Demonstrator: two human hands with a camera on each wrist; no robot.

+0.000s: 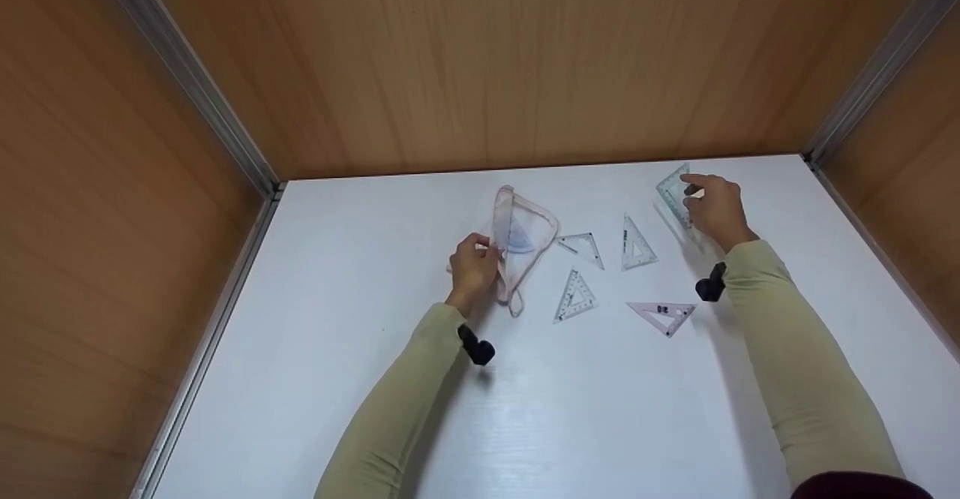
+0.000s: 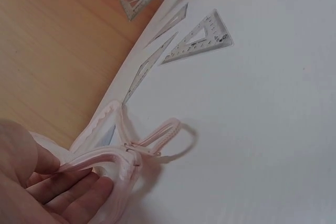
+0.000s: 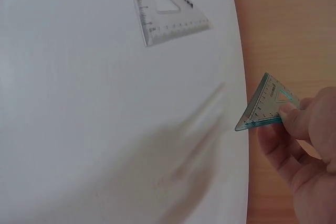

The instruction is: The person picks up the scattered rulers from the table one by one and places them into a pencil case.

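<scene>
Item, left: the left hand [image 1: 474,268] grips the rim of a pale pink zip pouch [image 1: 521,247], fingers curled under the zipper edge and thumb above, propping the mouth open and turned toward the loose pieces; a blue-tinted piece already shows inside through the sheer wall, and the pouch's loop strap [image 2: 167,136] trails on the white table [image 1: 600,409]. Item, centre: four set squares lie flat and apart on the table, namely a small clear one [image 1: 583,247] just right of the pouch, a clear one [image 1: 574,296] nearer the person, a taller clear one [image 1: 637,244] and a pink-tinted one [image 1: 663,315]; all within easy reach of the pouch mouth. Item, right: the right hand [image 1: 718,210] pinches a green-edged set square [image 1: 674,195] between thumb and fingertips, lifted clear of the table by the back wall, tilted on edge, so it appears to be in transit, not at rest.
</scene>
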